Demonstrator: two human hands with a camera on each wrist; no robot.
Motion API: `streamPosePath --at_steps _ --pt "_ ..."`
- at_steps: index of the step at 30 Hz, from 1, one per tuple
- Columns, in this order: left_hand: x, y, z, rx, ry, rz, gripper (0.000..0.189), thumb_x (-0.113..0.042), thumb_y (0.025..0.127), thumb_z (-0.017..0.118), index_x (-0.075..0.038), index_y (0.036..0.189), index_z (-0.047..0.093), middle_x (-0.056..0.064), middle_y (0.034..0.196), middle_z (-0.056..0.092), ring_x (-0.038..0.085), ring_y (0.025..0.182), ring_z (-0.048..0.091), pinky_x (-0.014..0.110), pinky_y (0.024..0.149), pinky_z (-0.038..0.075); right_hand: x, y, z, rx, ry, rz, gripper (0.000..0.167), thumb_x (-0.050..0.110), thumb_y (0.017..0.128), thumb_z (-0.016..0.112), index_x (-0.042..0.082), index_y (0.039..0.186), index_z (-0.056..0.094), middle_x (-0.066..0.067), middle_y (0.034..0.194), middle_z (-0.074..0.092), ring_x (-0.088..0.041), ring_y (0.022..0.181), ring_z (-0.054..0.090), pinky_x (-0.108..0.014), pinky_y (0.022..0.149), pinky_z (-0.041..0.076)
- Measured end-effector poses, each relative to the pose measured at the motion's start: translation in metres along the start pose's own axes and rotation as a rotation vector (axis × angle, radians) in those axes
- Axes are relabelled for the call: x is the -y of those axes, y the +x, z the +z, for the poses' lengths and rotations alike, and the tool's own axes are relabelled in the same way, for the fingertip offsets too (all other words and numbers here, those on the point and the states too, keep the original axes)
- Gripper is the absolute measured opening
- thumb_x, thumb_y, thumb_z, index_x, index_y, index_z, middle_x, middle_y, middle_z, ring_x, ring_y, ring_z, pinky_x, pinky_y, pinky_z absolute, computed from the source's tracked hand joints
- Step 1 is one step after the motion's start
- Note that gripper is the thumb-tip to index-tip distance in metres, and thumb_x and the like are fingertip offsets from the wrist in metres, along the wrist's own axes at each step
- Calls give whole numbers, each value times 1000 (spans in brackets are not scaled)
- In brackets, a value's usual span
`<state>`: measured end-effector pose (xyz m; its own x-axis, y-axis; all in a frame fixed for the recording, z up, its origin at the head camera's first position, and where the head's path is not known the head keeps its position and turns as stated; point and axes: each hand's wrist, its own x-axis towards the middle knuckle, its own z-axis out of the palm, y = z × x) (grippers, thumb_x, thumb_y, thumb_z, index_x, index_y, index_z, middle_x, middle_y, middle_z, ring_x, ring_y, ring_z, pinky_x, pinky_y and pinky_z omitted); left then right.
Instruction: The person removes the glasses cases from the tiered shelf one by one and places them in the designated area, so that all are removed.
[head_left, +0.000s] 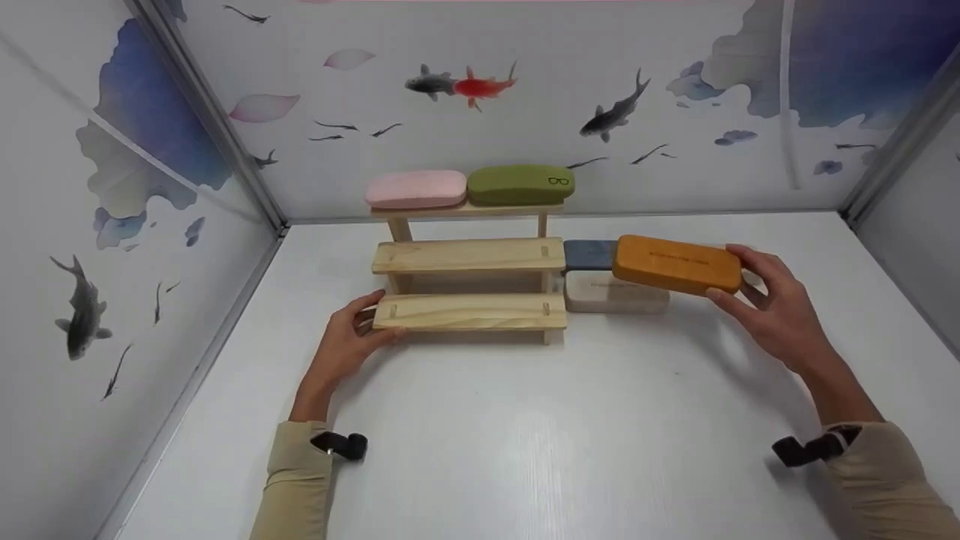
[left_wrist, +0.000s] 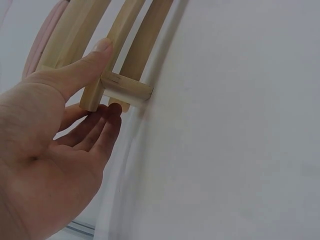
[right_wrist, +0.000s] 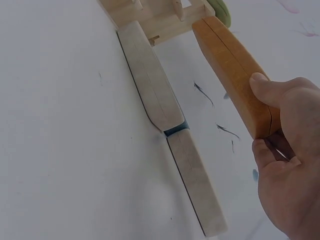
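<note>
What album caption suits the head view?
Right hand holds an oblong orange case; left hand grips a three-tiered pale wooden rack.

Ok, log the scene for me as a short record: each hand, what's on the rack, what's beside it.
Left hand: grips the left end of the lowest tier of the three-tier wooden rack
Right hand: holds the orange case by its right end, raised off the table
Top tier: pink case at left, green glasses case at right
Right of rack: beige case in front, blue case behind, partly hidden
Also: second pale case, seen from the right wrist
</note>
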<state>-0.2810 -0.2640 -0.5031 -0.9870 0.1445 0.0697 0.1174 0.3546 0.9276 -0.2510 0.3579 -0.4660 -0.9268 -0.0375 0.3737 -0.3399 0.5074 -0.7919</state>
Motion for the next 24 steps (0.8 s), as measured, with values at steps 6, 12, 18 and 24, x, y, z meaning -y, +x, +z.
streamPosePath --at_steps 6,12,18,24 --pt "1 1 1 1 5 5 86 -19 91 90 -5 164 45 19 159 54 34 144 59 19 102 59 -9 -4 -7 6 -5 22 71 13 101 78 12 164 45 -8 159 42 -3 139 44 0 107 41" --pt "-1 1 1 11 5 -3 87 -21 91 90 -6 164 44 18 160 54 34 145 59 20 101 60 -23 -11 -18 28 -18 45 73 12 102 78 11 166 42 -11 160 41 -1 139 42 2 104 41" --pt "0 1 -1 2 10 1 87 -21 91 90 -6 164 45 18 161 53 34 145 59 20 101 60 -35 -17 -28 67 -28 67 71 15 104 75 7 166 41 -15 160 40 4 138 41 3 103 41" --pt "1 0 -1 12 -32 4 88 -19 91 90 -3 164 43 21 159 53 36 144 58 18 98 60 -46 -19 -39 48 -20 99 73 15 105 73 6 167 37 -17 163 36 3 142 39 3 103 41"
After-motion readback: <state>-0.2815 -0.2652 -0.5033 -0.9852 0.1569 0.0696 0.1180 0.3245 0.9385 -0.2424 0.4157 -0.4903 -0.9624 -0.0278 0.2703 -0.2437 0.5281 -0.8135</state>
